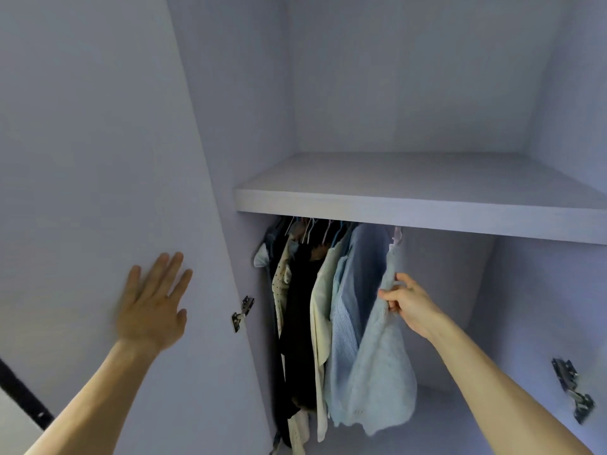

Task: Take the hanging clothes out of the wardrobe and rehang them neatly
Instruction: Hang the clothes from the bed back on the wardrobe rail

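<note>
The light blue shirt (381,372) hung at the right end of the row of clothes (305,323), under the shelf (410,205) inside the wardrobe (453,290). Its long axis ran top to bottom, tilted a little, with the neck up at a pale pink hanger (397,233) and the hem pointing down and slightly right toward the wardrobe floor. The right hand (410,305) reached in from the lower right and pinched a fold of this shirt's upper edge, with the thumb on top and the fingers curled beneath it. The left hand (151,307) lay flat against the inner face of the open door (98,159), its fingers straight, spread and pointing up. Left of the held shirt, all hanging lengthwise and packed close together, were a blue striped shirt (345,323), a cream shirt (320,307), a black garment (295,323) and a pale dotted one (279,284). Their hanger hooks (308,229) bunched just below the shelf edge. The rail itself was hidden behind the shelf. A metal hinge (242,313) sat at the door's edge, and another hinge (573,389) was on the right wall.
</note>
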The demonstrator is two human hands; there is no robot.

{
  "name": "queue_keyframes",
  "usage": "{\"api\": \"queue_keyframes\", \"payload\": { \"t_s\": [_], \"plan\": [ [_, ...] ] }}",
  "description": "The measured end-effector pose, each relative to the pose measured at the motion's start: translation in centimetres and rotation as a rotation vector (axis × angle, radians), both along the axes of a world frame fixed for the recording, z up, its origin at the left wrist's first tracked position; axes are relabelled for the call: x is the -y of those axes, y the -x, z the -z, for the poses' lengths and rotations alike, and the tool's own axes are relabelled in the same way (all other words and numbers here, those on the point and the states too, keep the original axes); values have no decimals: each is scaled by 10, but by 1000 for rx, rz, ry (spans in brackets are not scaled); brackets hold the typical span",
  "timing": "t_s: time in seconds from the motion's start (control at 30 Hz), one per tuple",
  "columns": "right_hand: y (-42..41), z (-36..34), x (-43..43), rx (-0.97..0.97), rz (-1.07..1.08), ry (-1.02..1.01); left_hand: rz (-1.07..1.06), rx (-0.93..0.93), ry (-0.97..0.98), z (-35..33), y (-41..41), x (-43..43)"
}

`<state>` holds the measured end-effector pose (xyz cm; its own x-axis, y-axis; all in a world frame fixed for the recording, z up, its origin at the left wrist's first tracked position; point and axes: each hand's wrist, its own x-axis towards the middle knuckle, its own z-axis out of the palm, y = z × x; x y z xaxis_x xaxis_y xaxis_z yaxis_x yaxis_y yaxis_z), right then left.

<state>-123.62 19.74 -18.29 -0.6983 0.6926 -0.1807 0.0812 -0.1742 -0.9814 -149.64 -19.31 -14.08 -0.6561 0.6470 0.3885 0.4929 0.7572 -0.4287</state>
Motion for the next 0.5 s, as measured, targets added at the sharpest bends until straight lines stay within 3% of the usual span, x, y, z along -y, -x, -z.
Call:
{"api": "queue_keyframes", "payload": {
  "t_s": [0.1, 0.33, 0.5],
  "plan": [
    [30, -5, -24, 9, 24, -8, 155, -129, -86, 13, 13, 6],
    [82, 7, -64, 42, 119, -14, 76, -130, -126, 31, 23, -2],
    [100, 44, -89, 188, 104, -47, 57, -198, -104, 35, 26, -4]
  ]
}}
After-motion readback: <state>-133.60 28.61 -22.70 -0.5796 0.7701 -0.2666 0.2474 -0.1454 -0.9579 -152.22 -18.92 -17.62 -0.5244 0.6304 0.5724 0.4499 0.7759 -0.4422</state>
